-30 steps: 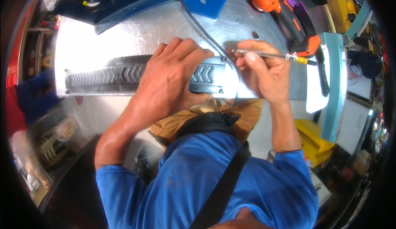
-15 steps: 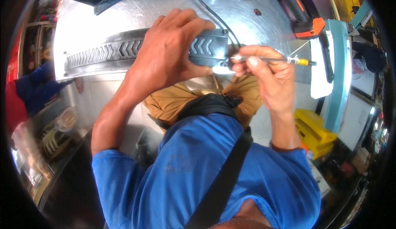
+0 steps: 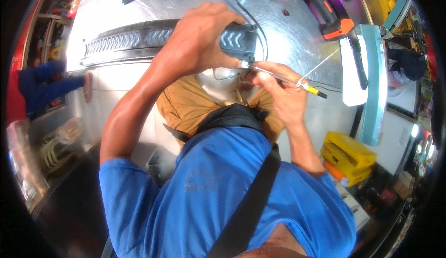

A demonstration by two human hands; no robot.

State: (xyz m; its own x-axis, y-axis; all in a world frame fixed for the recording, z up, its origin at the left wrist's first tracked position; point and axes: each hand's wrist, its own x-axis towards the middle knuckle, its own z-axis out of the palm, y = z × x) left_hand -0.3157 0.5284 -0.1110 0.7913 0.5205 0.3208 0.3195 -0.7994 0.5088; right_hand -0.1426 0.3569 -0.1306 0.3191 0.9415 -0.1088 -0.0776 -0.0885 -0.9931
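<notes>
My left hand (image 3: pixel 199 42) is wrapped over a long black strip-shaped part (image 3: pixel 114 43) with raised chevron ridges, near its right end. The strip lies along the near edge of the metal table. My right hand (image 3: pixel 287 93) pinches a thin metal rod-like tool (image 3: pixel 316 91) with a yellow and black end, its exact kind unclear. A white string is tied near that end. The tool's tip meets a small white piece (image 3: pixel 245 64) at the strip's lower right corner, beside my left thumb. A thin dark wire (image 3: pixel 222 78) loops below there.
A black cable (image 3: pixel 246 10) runs across the metal table (image 3: pixel 297 49) past the strip's right end. An orange and black power tool (image 3: pixel 337 28) lies at the right, by a pale teal panel (image 3: pixel 373 86). A yellow crate (image 3: pixel 348 158) sits lower right. Another person's leg (image 3: pixel 55 83) shows at left.
My right hand has moved left and down, and the tool now slants, its tip at the strip's lower corner. The strip has shifted slightly up in view, with my left hand still gripping it.
</notes>
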